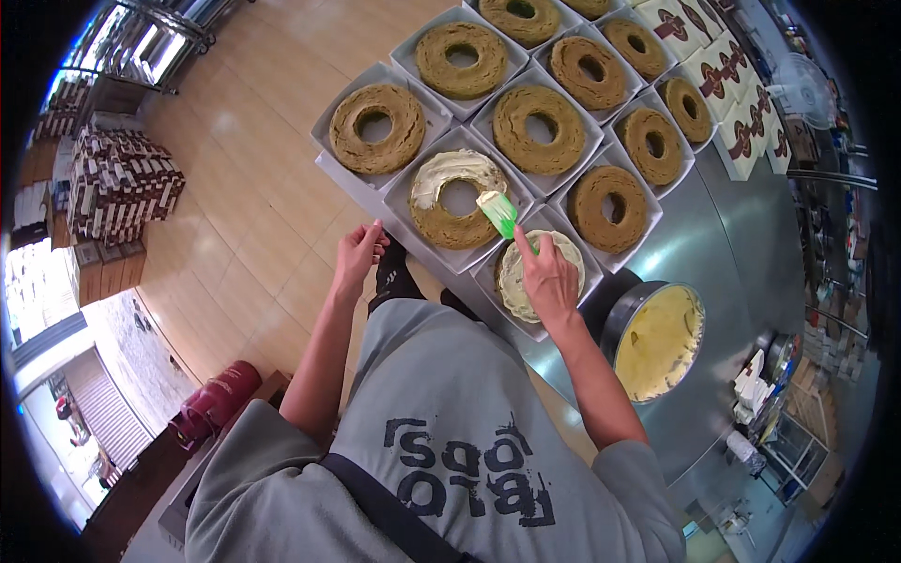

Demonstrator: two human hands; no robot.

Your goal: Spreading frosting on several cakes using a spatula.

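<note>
My right hand grips a green spatula with cream on its blade, over a ring cake in a white box. Pale cream covers that cake's upper half; its lower part is bare brown. Just below, another boxed cake is coated in cream and partly hidden by my right hand. My left hand hangs beside the box's left edge, fingers loosely curled with nothing seen in them. More boxed brown ring cakes stand in rows. A metal bowl of pale yellow cream sits at the right.
Decorated white boxes line the metal table's far right, near a fan. Stacked patterned cartons stand on the tiled floor at the left. A red cylinder is at lower left. Assorted utensils lie at lower right.
</note>
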